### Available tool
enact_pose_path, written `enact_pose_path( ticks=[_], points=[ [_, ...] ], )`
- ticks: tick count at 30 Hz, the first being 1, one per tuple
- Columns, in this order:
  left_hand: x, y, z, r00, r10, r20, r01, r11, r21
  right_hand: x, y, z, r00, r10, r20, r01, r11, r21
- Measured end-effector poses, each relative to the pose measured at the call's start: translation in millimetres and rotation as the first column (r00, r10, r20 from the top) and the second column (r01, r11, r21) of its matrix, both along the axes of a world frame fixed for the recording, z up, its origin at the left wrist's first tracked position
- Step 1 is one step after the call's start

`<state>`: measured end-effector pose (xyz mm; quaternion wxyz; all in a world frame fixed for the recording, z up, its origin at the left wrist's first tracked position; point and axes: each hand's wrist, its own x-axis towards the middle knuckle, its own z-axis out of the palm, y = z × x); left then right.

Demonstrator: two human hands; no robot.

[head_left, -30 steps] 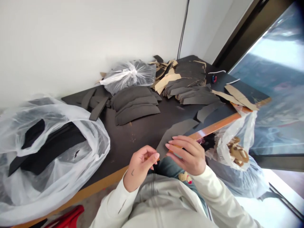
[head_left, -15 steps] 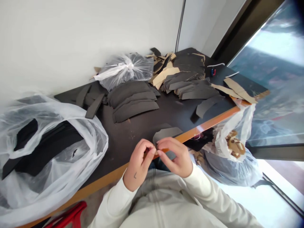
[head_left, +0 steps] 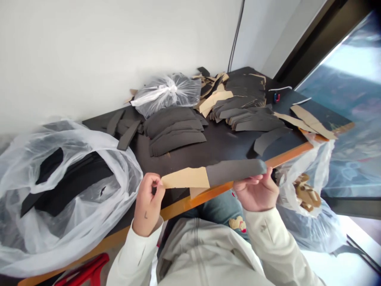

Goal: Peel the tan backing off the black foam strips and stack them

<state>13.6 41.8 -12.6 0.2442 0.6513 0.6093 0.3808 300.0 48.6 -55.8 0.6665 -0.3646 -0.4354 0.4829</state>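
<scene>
L hand (head_left: 149, 204): thumb + index finger pinched tight on the left tip of a tan paper strip (head_left: 184, 178). R hand (head_left: 258, 194): thumb and fingers closed on the right end of a dark grey strip (head_left: 235, 173), fingertips along its lower edge. No gap in either grip beyond the thin material.

The two strips meet end to end, raised just over the front edge of the desk (head_left: 226, 143), approx. level. Whether they're joined or merely overlap, can't tell. A 2nd tan flap (head_left: 196, 192) hangs below the meeting line. Held at opp. ends, prob. b/c that keeps the thin length straight and pulls evenly; the fine L pinch suits a narrow tip.

Further out, a single dark piece (head_left: 270, 139) lies near the front edge, to the right. Mid-desk, a neat stack of curved dark pieces (head_left: 178, 137), prob. grouped w/in easy reach. Right of it, a fanned row of dark pieces (head_left: 256, 121), some w/ tan edges. Loose tan strips (head_left: 312, 119) lie at the right corner.

Rear edge: a knotted clear plastic bag (head_left: 166, 93), contents unclear. Left end: a big clear plastic bag (head_left: 119, 174), mouth gaping w/ dark pieces inside, presumably so things drop in easily. Right front: a smaller plastic bag (head_left: 323, 159) w/ curled tan scraps (head_left: 308, 192), below desk height.
</scene>
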Motion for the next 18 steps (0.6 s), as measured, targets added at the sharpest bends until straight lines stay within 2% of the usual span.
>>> enact_pose_path(
  ticks=[2,4,5,8,10,12,14,16,17,18],
  points=[
    [4,0,-2.4,0.987,0.109,-0.119,-0.093,0.987,0.133,-8,-4,-4.3,0.995,-0.014,0.098,0.01,0.999,0.038],
    [16,-3,-2.0,0.973,0.183,-0.138,-0.138,0.949,0.283,-23,-11,-2.2,0.987,0.013,0.157,-0.022,0.998,0.053],
    [24,-5,-0.8,0.978,0.175,-0.118,-0.126,0.931,0.342,-32,-15,1.1,0.985,0.048,0.165,-0.058,0.997,0.057],
    [48,-12,4.2,0.999,0.03,-0.026,-0.016,0.907,0.422,-61,-25,16.0,0.968,0.243,0.054,-0.247,0.967,0.064],
    [59,-14,5.2,0.997,-0.055,0.046,0.029,0.899,0.437,-78,-31,25.2,0.903,0.414,-0.114,-0.406,0.909,0.09],
    [65,-13,3.0,0.985,-0.115,0.126,0.049,0.899,0.436,-91,-36,30.6,0.806,0.523,-0.277,-0.507,0.852,0.13],
    [67,-11,-0.9,0.964,-0.182,0.192,0.088,0.904,0.418,-99,-40,32.6,0.745,0.54,-0.391,-0.536,0.834,0.131],
    [68,-8,-4.4,0.942,-0.223,0.251,0.113,0.915,0.388,-101,-42,34.1,0.728,0.517,-0.45,-0.535,0.839,0.099],
    [67,-7,-5.5,0.935,-0.229,0.271,0.114,0.918,0.381,-98,-42,35.7,0.721,0.526,-0.451,-0.548,0.831,0.093],
    [67,-6,-6.0,0.931,-0.225,0.287,0.106,0.92,0.377,-93,-40,37.9,0.704,0.578,-0.412,-0.589,0.8,0.116]
  ],
)
